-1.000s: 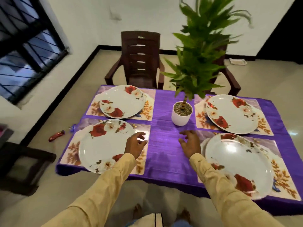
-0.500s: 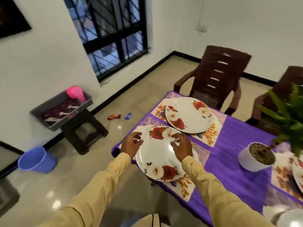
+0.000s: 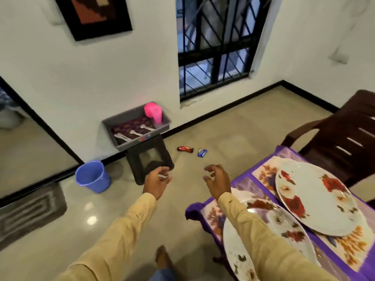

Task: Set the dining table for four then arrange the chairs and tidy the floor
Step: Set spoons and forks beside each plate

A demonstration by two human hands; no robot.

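Observation:
My left hand (image 3: 157,182) and my right hand (image 3: 218,183) hang in the air over the floor, left of the table, fingers loosely curled and holding nothing. Two floral plates lie on placemats on the purple tablecloth (image 3: 245,177): the near plate (image 3: 284,226) is partly under my right sleeve, the far plate (image 3: 316,201) sits beyond it. A grey tray (image 3: 136,126) against the wall holds several white spoons (image 3: 132,133) and a pink cup (image 3: 154,112). A red wrapper (image 3: 185,149) and a blue wrapper (image 3: 202,153) lie on the floor.
The grey tray sits on a dark stool (image 3: 150,159). A blue bucket (image 3: 92,176) stands on the floor to its left, a grey mat (image 3: 30,211) further left. A brown chair (image 3: 345,138) stands at the table's far side. A barred window is in the wall.
My view has swung left from the table toward the wall and tray. Both hands have left the near plate and now hang over the floor.

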